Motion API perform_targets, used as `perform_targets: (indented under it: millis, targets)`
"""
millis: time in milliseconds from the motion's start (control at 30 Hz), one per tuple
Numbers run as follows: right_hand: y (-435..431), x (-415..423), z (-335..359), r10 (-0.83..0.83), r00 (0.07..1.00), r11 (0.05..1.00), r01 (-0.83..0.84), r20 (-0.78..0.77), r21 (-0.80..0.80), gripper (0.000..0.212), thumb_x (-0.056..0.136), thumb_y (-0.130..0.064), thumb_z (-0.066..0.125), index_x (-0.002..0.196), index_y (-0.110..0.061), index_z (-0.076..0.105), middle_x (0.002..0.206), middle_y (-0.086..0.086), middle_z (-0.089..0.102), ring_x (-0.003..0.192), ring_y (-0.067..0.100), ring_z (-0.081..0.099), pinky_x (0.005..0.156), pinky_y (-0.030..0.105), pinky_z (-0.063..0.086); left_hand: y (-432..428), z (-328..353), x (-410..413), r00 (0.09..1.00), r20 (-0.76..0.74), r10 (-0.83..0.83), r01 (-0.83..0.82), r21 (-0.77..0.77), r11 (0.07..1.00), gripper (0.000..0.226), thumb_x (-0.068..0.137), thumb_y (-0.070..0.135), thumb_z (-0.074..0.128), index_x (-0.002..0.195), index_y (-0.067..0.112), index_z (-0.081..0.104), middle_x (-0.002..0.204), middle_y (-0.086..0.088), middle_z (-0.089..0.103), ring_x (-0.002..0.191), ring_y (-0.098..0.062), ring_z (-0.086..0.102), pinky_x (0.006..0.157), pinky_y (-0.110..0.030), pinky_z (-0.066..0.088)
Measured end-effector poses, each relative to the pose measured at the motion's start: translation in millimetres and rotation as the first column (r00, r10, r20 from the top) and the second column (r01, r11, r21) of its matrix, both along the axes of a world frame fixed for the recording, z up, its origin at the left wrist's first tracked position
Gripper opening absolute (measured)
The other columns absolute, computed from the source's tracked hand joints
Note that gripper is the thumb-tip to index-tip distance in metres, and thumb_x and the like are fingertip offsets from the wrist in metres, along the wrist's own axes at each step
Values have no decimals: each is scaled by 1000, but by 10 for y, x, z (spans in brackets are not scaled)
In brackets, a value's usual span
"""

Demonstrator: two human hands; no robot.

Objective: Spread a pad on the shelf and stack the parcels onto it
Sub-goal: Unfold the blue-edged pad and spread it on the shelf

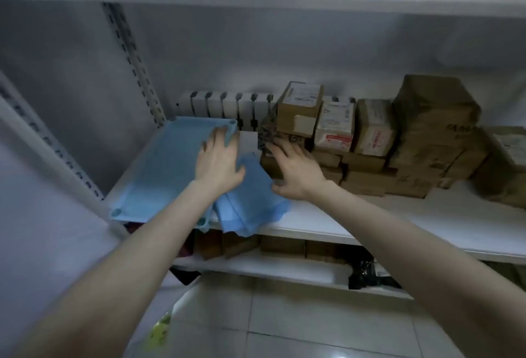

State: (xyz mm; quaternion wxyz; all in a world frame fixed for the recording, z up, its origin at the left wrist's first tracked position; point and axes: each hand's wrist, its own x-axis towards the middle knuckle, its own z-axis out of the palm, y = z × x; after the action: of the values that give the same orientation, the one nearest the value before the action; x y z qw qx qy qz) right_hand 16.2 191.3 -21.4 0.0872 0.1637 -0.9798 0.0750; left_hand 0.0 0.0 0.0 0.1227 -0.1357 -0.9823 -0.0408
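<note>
A light blue pad point(159, 169) lies partly unfolded on the left end of the white shelf point(336, 221). Its right part is still bunched and hangs a little over the shelf's front edge. My left hand point(217, 158) rests flat on the pad near its far right corner, fingers spread. My right hand point(296, 171) lies open against the nearest brown parcel point(270, 164), its thumb by the pad's crumpled edge. A pile of brown cardboard parcels point(398, 141) fills the right half of the shelf, stacked two or three high.
White boxes with dark tabs point(230, 107) stand in a row along the back wall. A slotted metal upright point(133, 64) rises behind the pad's left corner. A lower shelf point(256, 269) holds more brown boxes and a dark item. Tiled floor lies below.
</note>
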Motion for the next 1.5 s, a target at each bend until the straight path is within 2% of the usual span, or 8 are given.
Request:
perform_targets:
  millis: [133,233,467,700,967,1167,1300,1500]
  targets:
    - [-299,-105,-431,37,918,993,-79,394,90,95,75,-33,74,150,-21,17,152,4,22,135,29,33,102,43,41,-159,-342,-95,985,171,-3,5,-12,1000,70,81,30,61,143,10,33,150,-18,25,138,-36,27,105,-46,34]
    - [-415,-157,-725,-6,849,962,-140,529,235,93,73,-28,79,147,-18,24,147,4,28,131,30,36,101,44,40,-309,-645,-172,945,325,16,-1,-47,999,67,82,28,61,141,10,35,145,-16,31,134,-34,32,101,-44,38]
    - [-496,-157,-974,-1,930,975,-81,367,208,19,92,-14,48,106,-15,61,111,6,58,102,29,58,72,34,41,-498,-974,-146,827,562,-12,50,-52,997,54,84,25,58,134,11,42,131,-14,42,121,-34,44,90,-39,46]
    - [-441,-164,-945,18,912,955,-137,409,265,30,88,-25,58,117,-18,53,116,5,51,105,27,55,73,34,38,-491,-936,-159,788,614,-39,61,-14,998,54,85,23,58,135,14,43,130,-12,46,121,-31,45,95,-40,45]
    - [-297,-203,-951,-97,951,988,55,295,146,19,91,-4,49,106,-12,56,111,8,56,99,29,58,64,32,36,-375,-928,-98,746,665,-40,71,-21,997,47,87,25,58,132,14,48,132,-7,51,120,-25,50,94,-35,47]
    - [-233,-60,-1046,-18,953,980,-44,304,195,31,85,-19,62,115,-16,56,121,6,49,113,27,48,82,37,43,-320,-945,-56,751,660,-26,67,-36,997,45,86,23,58,131,16,50,132,-4,52,118,-23,52,91,-34,49]
    - [-316,-67,-1147,-41,981,983,6,187,184,18,91,-13,55,105,-13,66,114,5,54,107,26,52,69,31,36,-303,-947,-51,781,624,-36,51,-7,999,43,87,23,58,128,17,52,131,-5,53,118,-24,52,90,-35,48]
    - [-207,-180,-910,-160,949,979,187,271,-77,13,90,-6,49,91,-18,53,96,3,56,89,26,58,61,31,36,-298,-850,-76,794,608,-6,-28,46,999,10,86,21,58,94,16,61,94,-4,61,86,-22,57,65,-28,41]
